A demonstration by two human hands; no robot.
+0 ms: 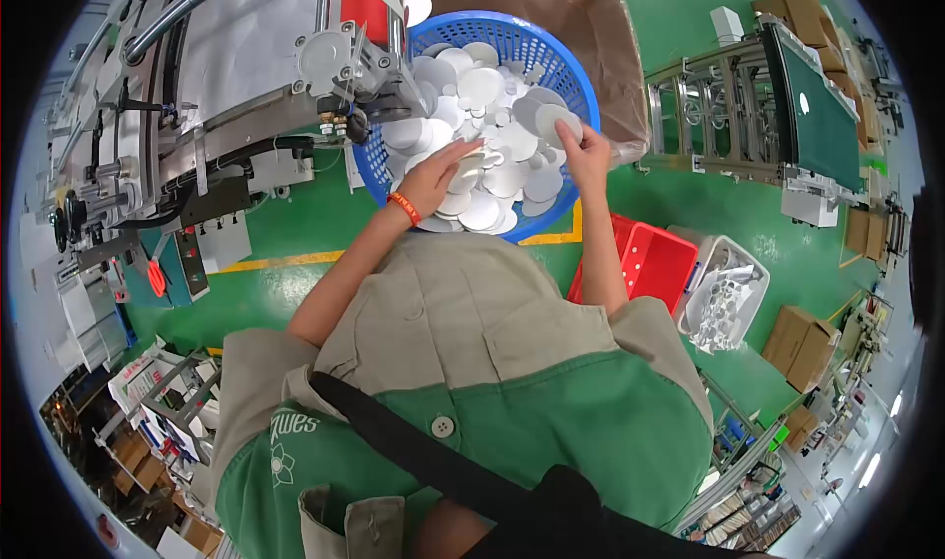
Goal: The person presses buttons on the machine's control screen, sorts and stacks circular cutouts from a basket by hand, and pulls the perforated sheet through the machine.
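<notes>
Black strap lies across the green and tan shirt. Past them sits a blue basket full of flat white circles. Near the basket's right rim, the right hand pinches one pale circle. It is as long as it is wide, flat face up. The left hand lies over the pile, fingers together, pointing up and right; I can't tell if it grips anything.

Glossy green floor; yellow line
</notes>
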